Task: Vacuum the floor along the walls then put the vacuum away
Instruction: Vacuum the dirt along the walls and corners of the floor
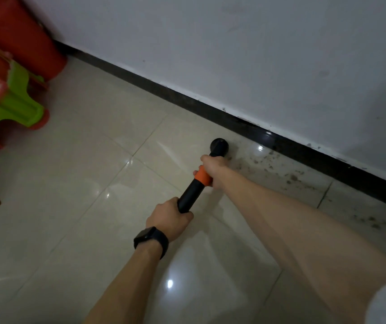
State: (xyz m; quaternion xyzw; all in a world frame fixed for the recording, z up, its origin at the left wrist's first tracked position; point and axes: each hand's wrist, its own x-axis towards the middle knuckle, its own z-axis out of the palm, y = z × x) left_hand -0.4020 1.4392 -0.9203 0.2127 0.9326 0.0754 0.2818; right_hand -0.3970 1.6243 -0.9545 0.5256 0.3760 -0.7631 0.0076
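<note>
Clenching left hand [168, 218] round black vacuum [191, 197] shaft; wrapping right hand [213, 167] round orange collar [202, 177]. Pointing nozzle [219, 147] at floor [94, 160], near skirting [280, 141]. Likely best: keeping nozzle low, dragging slowly right through dirt [290, 177], hugging skirting, not lifting.

No legible text anywhere — the watch [150, 238] face (dark) shows nothing.

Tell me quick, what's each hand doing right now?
Left hand: fingers curled round the black vacuum tube, holding it.
Right hand: gripping the same tube at its orange collar.
</note>
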